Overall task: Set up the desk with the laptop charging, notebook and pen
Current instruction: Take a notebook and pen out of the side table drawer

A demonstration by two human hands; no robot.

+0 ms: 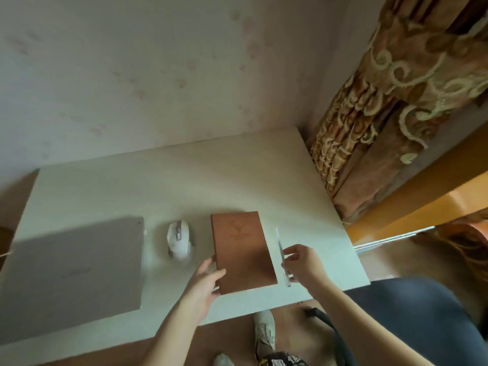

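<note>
Now the brown notebook [243,250] lies closed and flat on the pale desk [184,180], towards the near edge, with its long side running away from the person. Its left near edge is held by the left hand [206,283]: the thumb lies over the cover and the fingers curl along the side. Just right of the notebook, and roughly parallel to it, lies a slim pale pen [282,256]. The right hand [301,262] pinches this pen near its middle between thumb and fingertips; whether the pen rests on the desk or is lifted just clear of it cannot be told. Left of the notebook sits a white computer mouse [179,239], apart from it, and further left the grey laptop [71,273] lies shut, its lid facing up. No part of the picture is sharp enough to show a charging cable clearly. A patterned curtain [383,101] hangs beyond the right end of the desk, against the plain wall [145,70].
</note>
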